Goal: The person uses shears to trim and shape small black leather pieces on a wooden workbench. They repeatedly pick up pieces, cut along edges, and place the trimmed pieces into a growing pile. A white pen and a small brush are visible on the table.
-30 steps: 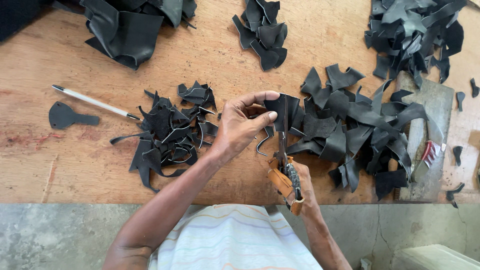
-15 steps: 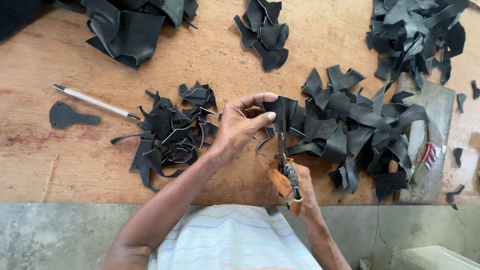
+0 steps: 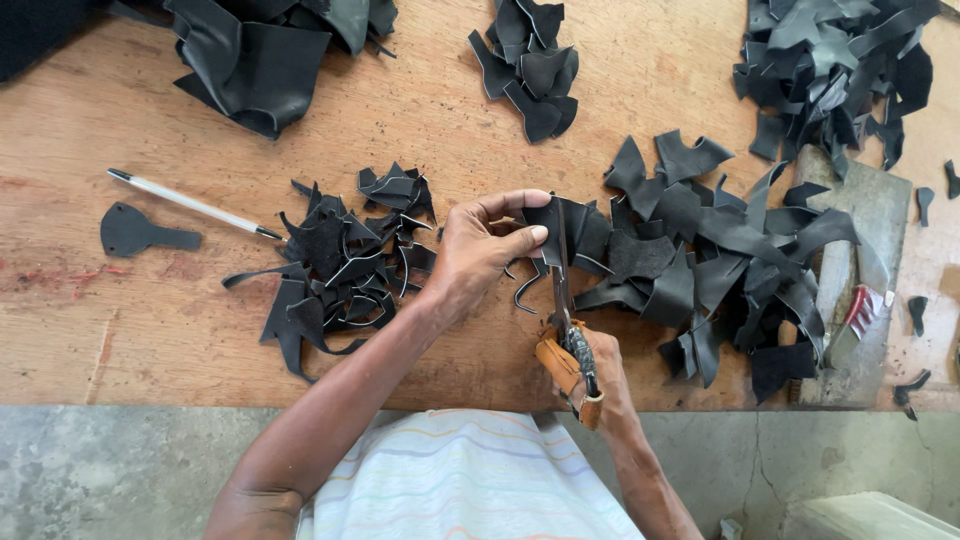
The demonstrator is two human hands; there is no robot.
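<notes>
The black leather piece (image 3: 572, 228), a flat irregular scrap, is being held up just above the worn wooden table (image 3: 150, 330), between two heaps of cuttings. The left hand (image 3: 487, 248) is pinching its left edge, thumb on the near face and fingers curled behind, so that grip is pressed tight on the leather. The right hand (image 3: 590, 372) is wrapped around the tan-bound handles of the metal scissors (image 3: 566, 325), its grip closed on them, and the blades are pointing straight up into the piece. A thin curl of black trimming (image 3: 528, 288) is hanging below the left hand's thumb.

Compared with half a second ago, hardly anything is changing: both hands are staying where they were and the blades are sitting at much the same height in the leather.

To the left, the white pen (image 3: 190, 203) and the small black keyhole-shaped cut-out (image 3: 135, 234) are lying beside the left scrap pile (image 3: 335, 265).
</notes>
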